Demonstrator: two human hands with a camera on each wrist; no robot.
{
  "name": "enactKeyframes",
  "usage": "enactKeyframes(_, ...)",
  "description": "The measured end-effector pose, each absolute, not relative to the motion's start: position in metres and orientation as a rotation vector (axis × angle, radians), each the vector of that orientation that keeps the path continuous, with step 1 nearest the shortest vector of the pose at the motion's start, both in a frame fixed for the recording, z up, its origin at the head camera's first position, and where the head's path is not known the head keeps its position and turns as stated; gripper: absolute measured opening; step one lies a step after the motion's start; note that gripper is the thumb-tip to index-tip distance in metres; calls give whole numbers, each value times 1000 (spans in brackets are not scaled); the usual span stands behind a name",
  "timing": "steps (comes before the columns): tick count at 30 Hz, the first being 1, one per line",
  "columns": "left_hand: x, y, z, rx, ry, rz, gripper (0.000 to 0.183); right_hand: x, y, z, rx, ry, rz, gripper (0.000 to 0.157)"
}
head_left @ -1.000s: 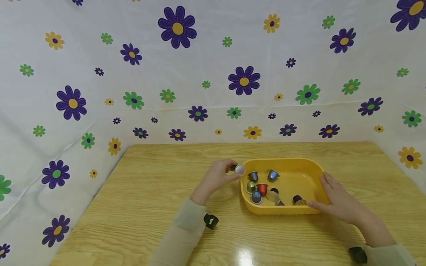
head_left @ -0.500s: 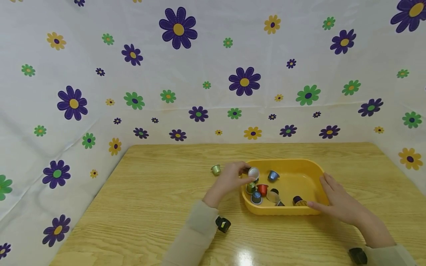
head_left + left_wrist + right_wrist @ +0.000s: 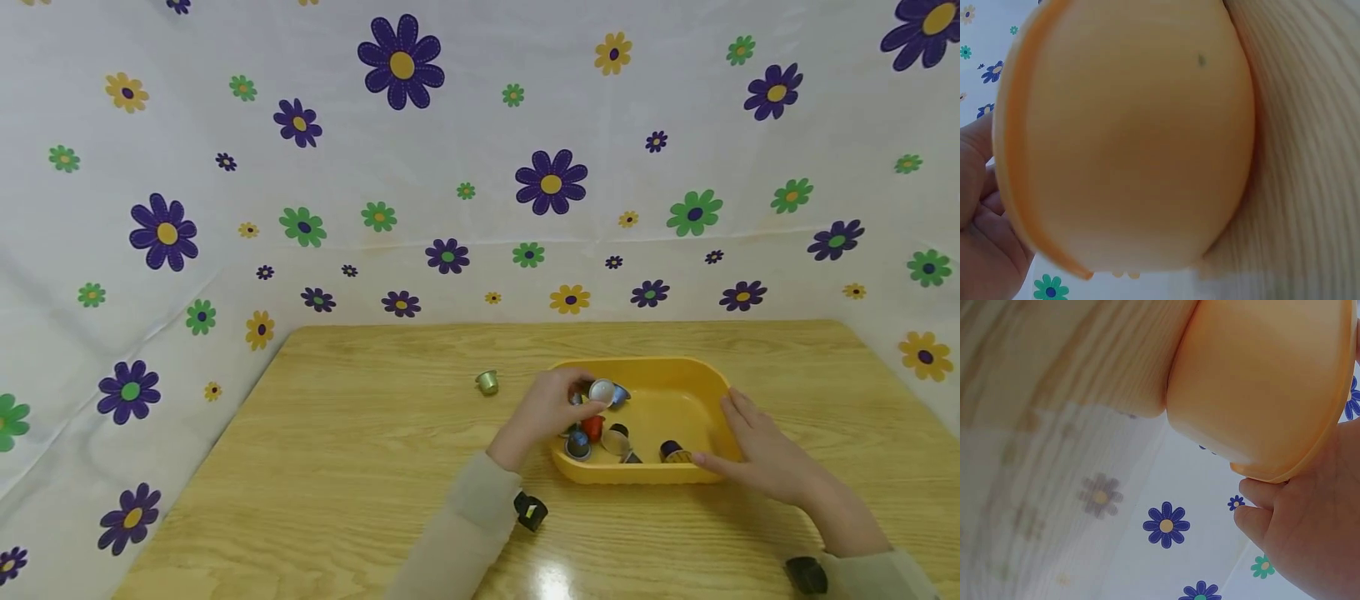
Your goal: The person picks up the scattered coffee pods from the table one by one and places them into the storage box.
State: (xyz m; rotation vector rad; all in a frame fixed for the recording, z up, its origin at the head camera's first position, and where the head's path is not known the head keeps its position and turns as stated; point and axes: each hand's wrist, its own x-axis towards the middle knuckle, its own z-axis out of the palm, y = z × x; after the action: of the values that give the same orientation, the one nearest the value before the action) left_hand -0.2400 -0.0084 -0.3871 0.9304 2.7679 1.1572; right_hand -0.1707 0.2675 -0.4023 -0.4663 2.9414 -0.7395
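Observation:
My left hand pinches a coffee capsule over the left part of a yellow tray, its pale round lid facing the head camera. Below and around it in the tray lie several capsules, among them a red capsule and a blue capsule, partly covered by the held one. My right hand grips the tray's right end, thumb over the front rim and fingers along the side. In the left wrist view the tray wall hides the held capsule.
A light green capsule lies on the wooden table, left of the tray. Toward the tray's front right lies a dark capsule with a gold-striped lid. A flower-patterned cloth hangs behind and at both sides.
My left hand has moved right with the pinched capsule, from the tray's left rim to over its inside. The light green capsule on the table has come into view. My right hand stays put.

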Motion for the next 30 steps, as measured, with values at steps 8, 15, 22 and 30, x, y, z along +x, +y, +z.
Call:
enactKeyframes(8,-237,9,-392,955,2768,1258,29,-170,267,-402,-465,2942,-739,95)
enactKeyframes(15,-235,19,-395,933,2760,1339,30,-170,269,-402,-476,2951,-735,94)
enactKeyframes(22,-231,32,-396,855,2690,1443,32,-170,269,-400,-478,2953,-740,94)
enactKeyframes(30,-231,46,-404,863,2704,1456,32,-171,268,-401,-470,2952,-731,94)
